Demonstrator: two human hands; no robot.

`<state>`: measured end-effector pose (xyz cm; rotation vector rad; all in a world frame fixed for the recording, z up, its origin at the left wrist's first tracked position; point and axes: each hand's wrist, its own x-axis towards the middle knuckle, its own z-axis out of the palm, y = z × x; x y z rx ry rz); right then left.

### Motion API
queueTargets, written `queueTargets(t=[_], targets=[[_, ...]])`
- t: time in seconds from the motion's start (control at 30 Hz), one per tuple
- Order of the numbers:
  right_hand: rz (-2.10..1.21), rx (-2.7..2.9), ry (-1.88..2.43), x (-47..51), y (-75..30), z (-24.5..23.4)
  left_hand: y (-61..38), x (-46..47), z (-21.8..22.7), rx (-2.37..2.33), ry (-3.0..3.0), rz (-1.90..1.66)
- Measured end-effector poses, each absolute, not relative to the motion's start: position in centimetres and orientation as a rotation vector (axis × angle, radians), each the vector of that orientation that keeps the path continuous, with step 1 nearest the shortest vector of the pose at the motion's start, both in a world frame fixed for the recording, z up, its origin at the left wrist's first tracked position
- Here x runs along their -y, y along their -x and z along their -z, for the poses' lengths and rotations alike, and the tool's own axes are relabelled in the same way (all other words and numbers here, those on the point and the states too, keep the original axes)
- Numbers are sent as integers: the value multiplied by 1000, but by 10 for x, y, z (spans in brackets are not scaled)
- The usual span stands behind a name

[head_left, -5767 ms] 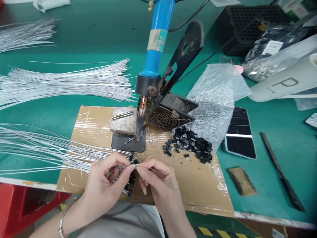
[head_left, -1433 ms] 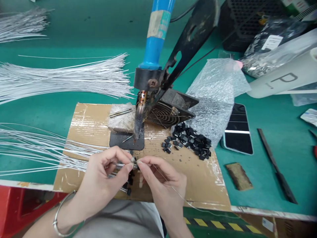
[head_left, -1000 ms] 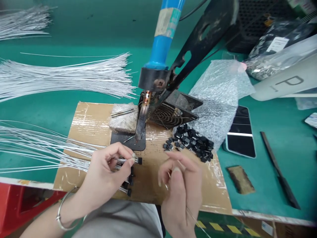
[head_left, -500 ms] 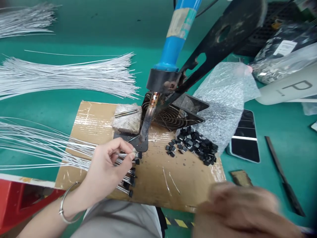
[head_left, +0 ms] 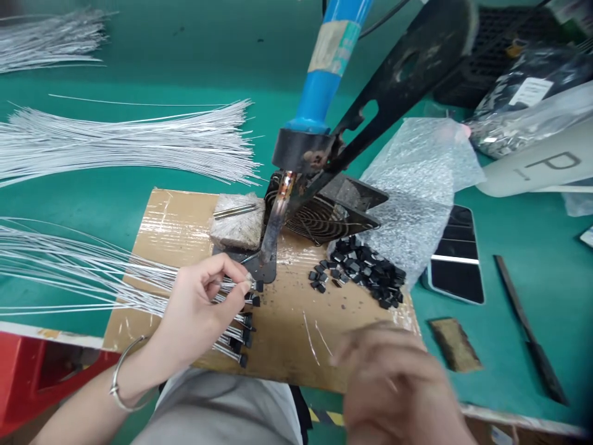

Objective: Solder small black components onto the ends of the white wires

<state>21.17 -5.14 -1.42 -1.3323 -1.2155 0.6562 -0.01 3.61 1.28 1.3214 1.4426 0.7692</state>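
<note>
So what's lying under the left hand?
White wires pass beneath the left hand, over the cardboard. They show to its left, and black end pieces show to its right. What lies directly under the hand itself is covered and cannot be seen.

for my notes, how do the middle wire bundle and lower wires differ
The middle bundle is denser than the lower wires. The lower wires show black connectors; the middle bundle shows none. The left hand touches the lower wires, not the middle bundle. Both look whitish.
</note>
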Motion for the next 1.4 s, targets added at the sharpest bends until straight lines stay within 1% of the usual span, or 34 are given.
queueTargets(t=[0.17,0.3,0.37,0.5,0.63,0.7,0.83,1.0,1.1,1.27,1.4], targets=[[-896,1203,1344,24,-161,10,1,-37,-13,-1442,-1300,-788],[-805,1321,1430,23,-164,12,1,-37,-16,-1435,-1299,-786],[-818,1398,1468,24,-171,11,1,-37,-18,-1439,-1299,-778],[-1028,1459,1491,25,-177,4,1,-38,-17,-1449,-1301,-766],[-1180,1525,1387,23,-171,2,0,-40,-15,-1446,-1316,-755],[-1129,1552,1332,20,-168,3,-1,-40,-15,-1442,-1322,-745],[-892,1529,1278,13,-165,1,-1,-37,-17,-1431,-1317,-730],[-736,1459,1357,11,-171,0,-1,-36,-18,-1429,-1323,-720],[-733,1467,1396,11,-175,3,-1,-37,-18,-1434,-1324,-723],[-844,1612,1273,10,-170,8,-3,-38,-19,-1431,-1306,-717],[-839,1397,1399,14,-162,6,-4,-37,-17,-1437,-1303,-721]])
